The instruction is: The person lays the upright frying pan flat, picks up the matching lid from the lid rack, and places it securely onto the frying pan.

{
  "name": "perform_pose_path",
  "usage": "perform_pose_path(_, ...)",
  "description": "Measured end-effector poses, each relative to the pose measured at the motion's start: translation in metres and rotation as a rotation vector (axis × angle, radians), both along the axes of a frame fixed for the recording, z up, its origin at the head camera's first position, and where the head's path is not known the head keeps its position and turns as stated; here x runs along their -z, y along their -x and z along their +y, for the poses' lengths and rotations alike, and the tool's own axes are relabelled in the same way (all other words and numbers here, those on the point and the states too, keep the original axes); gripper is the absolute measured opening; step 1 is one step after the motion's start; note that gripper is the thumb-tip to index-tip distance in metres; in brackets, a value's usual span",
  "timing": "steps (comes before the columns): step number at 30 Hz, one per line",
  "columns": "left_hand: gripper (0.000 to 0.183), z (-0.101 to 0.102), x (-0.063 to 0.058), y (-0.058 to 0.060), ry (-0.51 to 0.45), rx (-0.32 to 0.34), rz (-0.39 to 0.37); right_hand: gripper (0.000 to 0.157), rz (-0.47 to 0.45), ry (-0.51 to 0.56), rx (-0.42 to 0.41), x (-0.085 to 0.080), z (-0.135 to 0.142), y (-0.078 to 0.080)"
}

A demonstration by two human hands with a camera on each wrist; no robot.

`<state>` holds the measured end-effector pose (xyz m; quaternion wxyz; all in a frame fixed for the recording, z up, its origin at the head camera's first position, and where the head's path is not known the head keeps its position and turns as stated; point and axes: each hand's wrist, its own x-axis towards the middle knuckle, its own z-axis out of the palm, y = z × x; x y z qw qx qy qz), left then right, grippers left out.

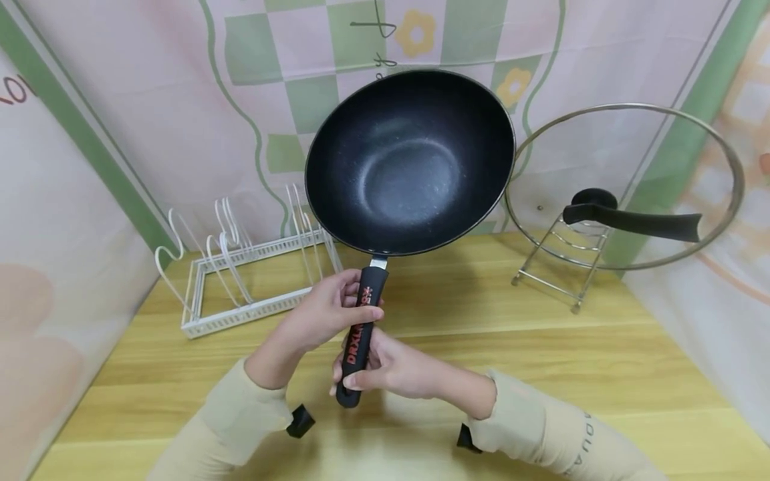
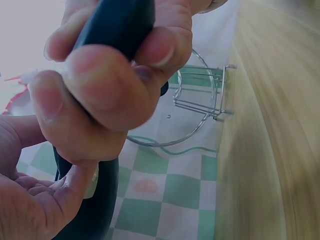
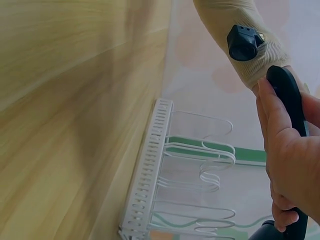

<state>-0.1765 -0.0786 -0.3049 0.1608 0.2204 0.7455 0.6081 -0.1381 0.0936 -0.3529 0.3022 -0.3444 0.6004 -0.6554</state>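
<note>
A black wok [image 1: 415,160] with a long black handle [image 1: 356,351] is held up above the table, its inside turned to the head camera. My left hand [image 1: 325,310] grips the upper handle near the metal neck, thumb lying across the front. Lower down, my right hand [image 1: 391,364] holds the handle close to its end, its thumb also on the front. Red letters run along the handle. In the left wrist view, fingers hide much of the handle, and only part of the dark wok [image 2: 107,200] shows.
A white dish rack [image 1: 246,310] with wire dividers stands at the left on the wooden table [image 1: 541,361]. To the right, a glass lid [image 1: 662,262] with a black handle [image 1: 644,220] leans on a metal wire stand [image 1: 550,280]. Patterned cloth [image 1: 252,50] hangs behind.
</note>
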Motion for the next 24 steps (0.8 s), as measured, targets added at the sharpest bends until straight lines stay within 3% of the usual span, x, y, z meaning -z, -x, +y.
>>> perform_pose_path(24,0.046,0.010,0.008,0.005,0.049,0.045,-0.011,0.051,0.010,0.060,0.030,0.017,0.002,-0.004)
